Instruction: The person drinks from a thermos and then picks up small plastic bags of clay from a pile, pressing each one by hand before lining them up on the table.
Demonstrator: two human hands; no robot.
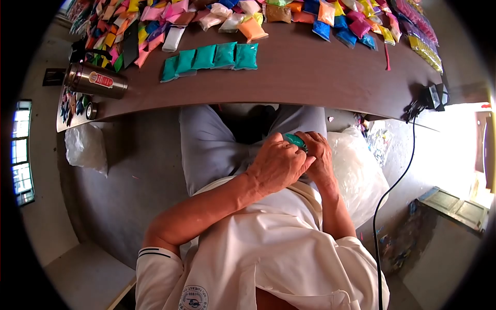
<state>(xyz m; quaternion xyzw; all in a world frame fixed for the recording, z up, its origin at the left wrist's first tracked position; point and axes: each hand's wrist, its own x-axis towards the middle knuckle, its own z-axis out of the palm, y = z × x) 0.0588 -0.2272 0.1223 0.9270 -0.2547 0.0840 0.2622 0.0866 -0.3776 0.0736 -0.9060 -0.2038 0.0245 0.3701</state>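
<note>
Hands meet low in my lap, on the near side of the brown table (320, 82), and between them sits the teal packet (294, 139), only a small corner of it showing above my knuckles. My left hand (276, 164) lies over it from the left, fingers curled across its near face, so the packet is just right of that palm and a little farther off. My right hand (319, 155) closes on it from the right, fingertips bent in over it and touching the left hand's fingers. Both hands are clenched on the packet and neither is loose. So little of it is bare that I cannot say for certain which way its long axis runs, though the visible strip lies left to right between the two hands. Neither hand is nearer, since it is pinned between them, touching both. On the table, well apart from my lap, a row of teal packets (212, 58) lies side by side, with a heap of coloured packets (310, 15) beyond it and a steel flask (95, 80) on its side at the left end. A clear plastic bag (361, 175) bulges just right of my right forearm
</note>
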